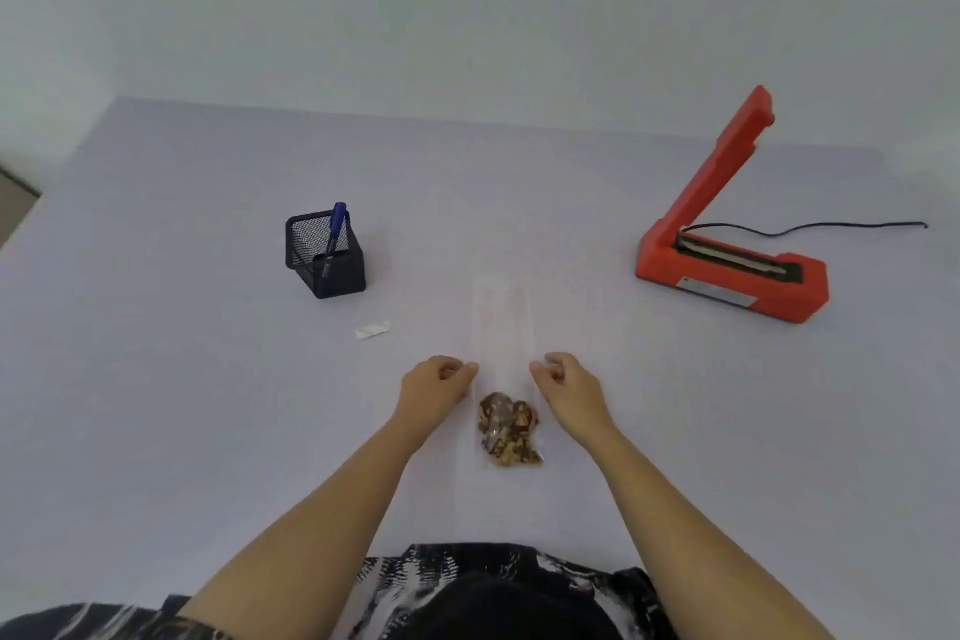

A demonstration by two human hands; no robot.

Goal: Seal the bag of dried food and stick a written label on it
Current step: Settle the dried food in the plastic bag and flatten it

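Observation:
A long clear plastic bag point(503, 327) lies flat on the table, running away from me, with brown dried food point(510, 429) bunched at its near end. My left hand point(434, 387) pinches the bag's left edge just above the food. My right hand point(569, 387) pinches the right edge at the same height. A small white label point(373, 329) lies on the table to the left of the bag. A blue pen point(335, 226) stands in a black mesh holder point(324, 257) beyond the label. The red heat sealer point(732, 270) sits at the right with its arm raised.
The sealer's black cord point(831, 225) trails right across the pale table point(182, 379). A white wall rises behind the table's far edge. My patterned clothing shows at the bottom of the view.

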